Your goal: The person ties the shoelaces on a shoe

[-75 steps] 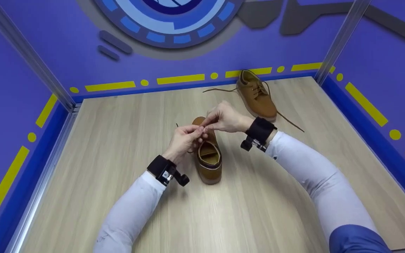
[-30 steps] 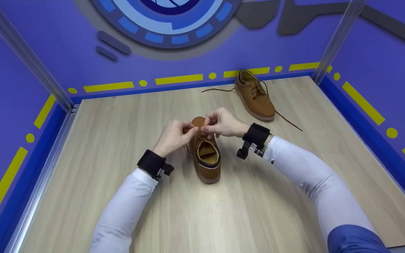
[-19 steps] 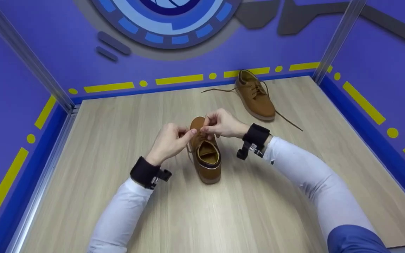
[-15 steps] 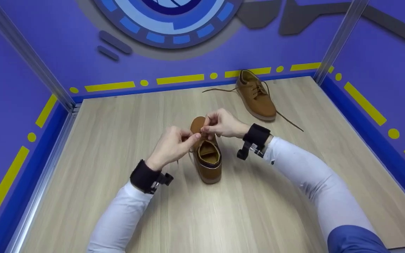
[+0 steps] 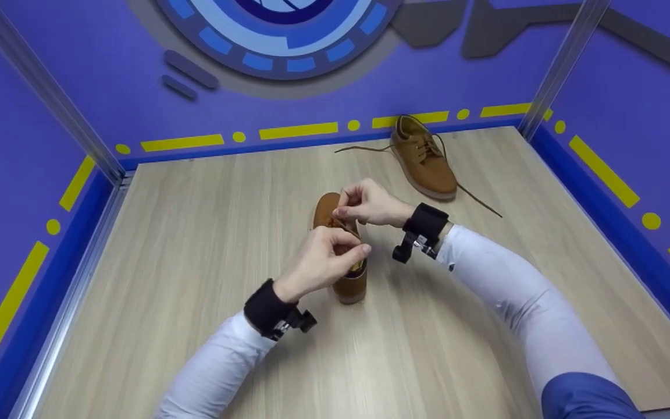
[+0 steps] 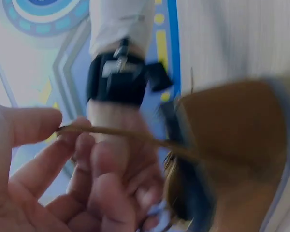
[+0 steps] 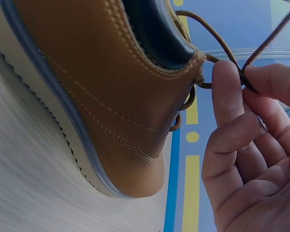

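A brown lace-up shoe (image 5: pixel 351 289) stands at mid-table, its toe pointing away from me and its heel toward me. Over its opening, my left hand (image 5: pixel 324 259) covers much of the collar. In the left wrist view, that thumb and index finger pinch a brown shoelace (image 6: pixel 121 133) near its end, stretched toward the shoe. My right hand (image 5: pixel 371 203) is above the lacing on the shoe's right side. The right wrist view shows its thumb and fingers pinching the lace where strands cross (image 7: pixel 244 79), with a loop (image 7: pixel 203 21) beside the fingertips.
A second brown shoe (image 5: pixel 425 160) stands at the back right of the wooden table (image 5: pixel 224 192), its lace ends spread to both sides. Blue-purple panels (image 5: pixel 288 105) enclose the back and sides. Each wrist carries a black strap (image 5: pixel 271 308) with a small camera.
My left hand has moved from the left of the lacing back toward me and rightward, over the shoe's opening, drawing the lace along. My right hand has barely moved in the last second.
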A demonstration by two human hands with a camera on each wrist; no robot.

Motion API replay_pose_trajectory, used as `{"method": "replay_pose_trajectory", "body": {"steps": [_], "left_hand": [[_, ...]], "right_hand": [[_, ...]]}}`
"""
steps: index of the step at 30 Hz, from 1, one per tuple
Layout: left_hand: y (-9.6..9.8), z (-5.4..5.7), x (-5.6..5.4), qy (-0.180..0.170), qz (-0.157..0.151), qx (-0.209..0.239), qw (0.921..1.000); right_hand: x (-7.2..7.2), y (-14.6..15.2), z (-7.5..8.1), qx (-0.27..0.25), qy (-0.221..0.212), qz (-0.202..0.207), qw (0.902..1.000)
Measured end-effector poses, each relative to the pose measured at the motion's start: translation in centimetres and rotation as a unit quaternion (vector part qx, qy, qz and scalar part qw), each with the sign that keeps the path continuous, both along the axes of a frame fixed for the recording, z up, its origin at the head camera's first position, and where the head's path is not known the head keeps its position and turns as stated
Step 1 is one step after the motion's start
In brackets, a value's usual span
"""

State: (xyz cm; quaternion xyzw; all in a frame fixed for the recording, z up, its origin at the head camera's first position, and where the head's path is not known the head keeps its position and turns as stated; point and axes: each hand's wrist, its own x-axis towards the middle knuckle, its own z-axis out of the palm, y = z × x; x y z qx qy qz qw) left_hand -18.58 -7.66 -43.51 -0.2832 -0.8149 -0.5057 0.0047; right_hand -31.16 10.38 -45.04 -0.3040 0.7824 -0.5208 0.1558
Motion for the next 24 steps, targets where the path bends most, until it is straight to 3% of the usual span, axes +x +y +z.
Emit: {"method": "replay_pose_trajectory", "body": {"steps": [4, 6, 9, 11, 13, 15, 17, 20, 22, 24], "left_hand": [[1.8, -0.9, 0.3, -0.047, -0.013, 0.053, 0.9974], [2.5, -1.1, 0.3, -0.049, -0.011, 0.048, 0.9976], [3.0, -1.0, 0.0, -0.029, 0.007, -0.021, 0.9994], [2.9, -1.0, -0.4, -0.006, 0.021, -0.086, 0.9960], [2.4, -0.9, -0.8, 0.003, 0.032, -0.123, 0.9919], [1.6, -0.9, -1.5, 0.013, 0.060, -0.116, 0.9913], [0.6, -1.0, -2.4, 0.032, 0.113, -0.086, 0.9894], [-1.0, -1.4, -3.7, 0.055, 0.193, -0.052, 0.9783], [-1.9, -1.8, -4.4, 0.055, 0.212, -0.052, 0.9744], [-2.4, -2.2, -4.9, 0.046, 0.204, -0.063, 0.9759]], "right_hand": [[-0.1, -0.1, -0.1, -0.011, 0.001, 0.010, 0.9999], [-0.1, -0.1, -0.2, -0.013, 0.002, 0.013, 0.9998], [-0.1, -0.1, -0.2, -0.017, -0.004, 0.012, 0.9998], [-0.1, 0.1, -0.3, -0.014, -0.010, 0.009, 0.9998], [-0.2, 0.1, -0.3, -0.013, -0.015, 0.006, 0.9998], [-0.2, 0.2, -0.5, -0.013, -0.020, 0.002, 0.9997], [-0.3, 0.3, -0.6, -0.014, -0.027, 0.000, 0.9995], [-0.4, 0.4, -0.8, -0.021, -0.041, 0.005, 0.9989], [-0.3, 0.5, -0.9, -0.030, -0.053, 0.011, 0.9981], [-0.3, 0.6, -1.0, -0.039, -0.063, 0.017, 0.9971]]}}
